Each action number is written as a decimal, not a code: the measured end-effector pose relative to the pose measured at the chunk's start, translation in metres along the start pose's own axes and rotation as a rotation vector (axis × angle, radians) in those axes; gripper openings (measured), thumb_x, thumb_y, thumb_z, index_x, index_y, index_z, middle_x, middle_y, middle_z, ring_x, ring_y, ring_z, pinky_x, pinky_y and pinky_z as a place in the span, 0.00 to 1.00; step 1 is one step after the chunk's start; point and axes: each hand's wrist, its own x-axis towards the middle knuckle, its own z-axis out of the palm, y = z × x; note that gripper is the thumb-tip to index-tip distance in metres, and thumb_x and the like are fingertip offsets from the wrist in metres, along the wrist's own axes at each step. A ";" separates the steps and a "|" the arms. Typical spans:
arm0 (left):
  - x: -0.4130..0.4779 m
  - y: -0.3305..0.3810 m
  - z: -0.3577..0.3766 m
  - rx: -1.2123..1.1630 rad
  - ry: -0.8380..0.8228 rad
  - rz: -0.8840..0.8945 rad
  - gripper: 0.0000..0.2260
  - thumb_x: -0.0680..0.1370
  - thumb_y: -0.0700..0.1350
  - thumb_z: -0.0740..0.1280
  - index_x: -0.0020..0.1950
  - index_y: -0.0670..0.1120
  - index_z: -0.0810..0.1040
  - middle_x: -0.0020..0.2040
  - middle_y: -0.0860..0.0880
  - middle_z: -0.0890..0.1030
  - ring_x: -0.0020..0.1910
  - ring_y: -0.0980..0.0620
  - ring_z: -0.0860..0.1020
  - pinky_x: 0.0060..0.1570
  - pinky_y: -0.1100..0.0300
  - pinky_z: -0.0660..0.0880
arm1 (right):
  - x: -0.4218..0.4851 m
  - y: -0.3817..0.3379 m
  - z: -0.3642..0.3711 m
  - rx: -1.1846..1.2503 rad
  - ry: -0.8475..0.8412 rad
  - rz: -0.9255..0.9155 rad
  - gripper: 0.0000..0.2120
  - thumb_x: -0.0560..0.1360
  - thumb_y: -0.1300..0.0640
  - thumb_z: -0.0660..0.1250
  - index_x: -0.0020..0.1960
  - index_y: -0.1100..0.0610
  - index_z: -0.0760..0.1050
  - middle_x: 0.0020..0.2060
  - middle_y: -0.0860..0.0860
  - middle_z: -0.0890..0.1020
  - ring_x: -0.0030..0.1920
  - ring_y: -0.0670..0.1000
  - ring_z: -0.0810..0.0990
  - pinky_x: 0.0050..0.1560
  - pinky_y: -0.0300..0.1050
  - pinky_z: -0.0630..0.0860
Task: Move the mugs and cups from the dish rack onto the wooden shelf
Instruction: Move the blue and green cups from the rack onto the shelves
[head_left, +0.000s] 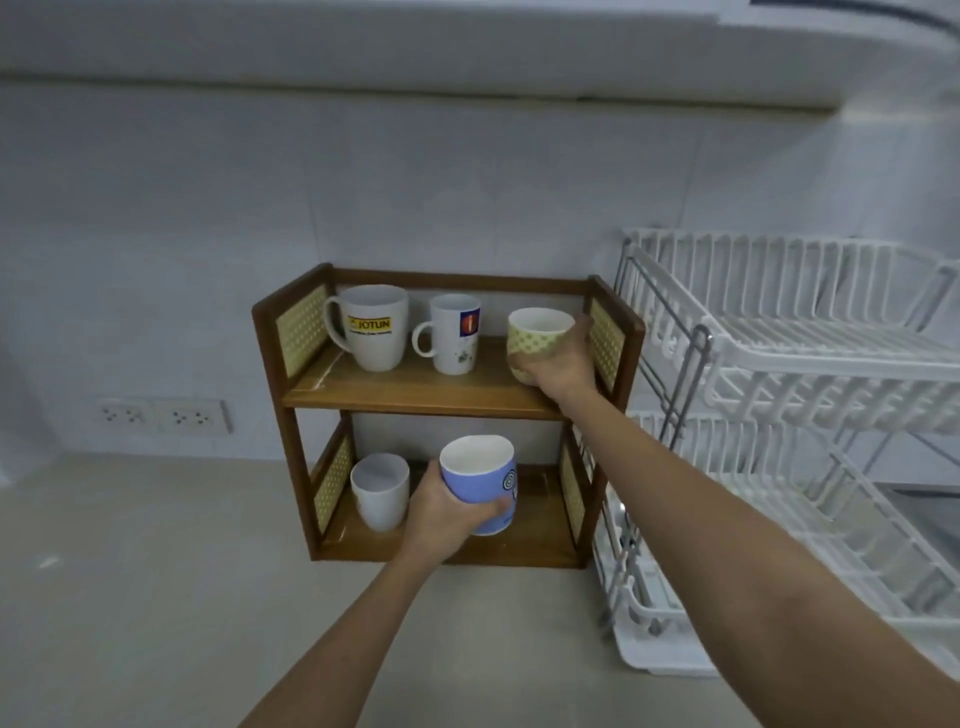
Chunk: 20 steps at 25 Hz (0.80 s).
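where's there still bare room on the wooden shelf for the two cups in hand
Lower board: bare wood right of the white cup, out to the right side panel, where the left hand holds the blue cup. Upper board: only the right end, beside the small mug, where the right hand holds the green cup. The left, by the JOTUN mug, is crowded.
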 end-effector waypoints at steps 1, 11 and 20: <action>0.003 -0.001 0.003 0.002 -0.006 -0.010 0.40 0.55 0.59 0.80 0.62 0.54 0.69 0.56 0.54 0.78 0.54 0.54 0.77 0.47 0.58 0.80 | -0.001 -0.002 -0.002 -0.001 -0.019 0.003 0.47 0.60 0.53 0.80 0.69 0.57 0.57 0.64 0.57 0.73 0.64 0.58 0.71 0.57 0.43 0.68; 0.021 -0.003 0.031 0.133 -0.022 -0.069 0.40 0.56 0.59 0.79 0.64 0.50 0.71 0.59 0.51 0.78 0.56 0.50 0.77 0.54 0.49 0.78 | -0.260 0.154 0.000 -0.083 -0.137 -0.017 0.24 0.74 0.59 0.63 0.70 0.52 0.65 0.68 0.50 0.70 0.71 0.49 0.66 0.70 0.37 0.60; 0.030 -0.027 0.099 0.317 -0.009 -0.183 0.40 0.57 0.58 0.80 0.64 0.47 0.69 0.62 0.47 0.78 0.60 0.45 0.76 0.55 0.52 0.76 | -0.282 0.213 -0.006 -0.747 -0.501 -0.217 0.32 0.72 0.45 0.64 0.70 0.63 0.69 0.69 0.57 0.73 0.70 0.58 0.69 0.67 0.63 0.64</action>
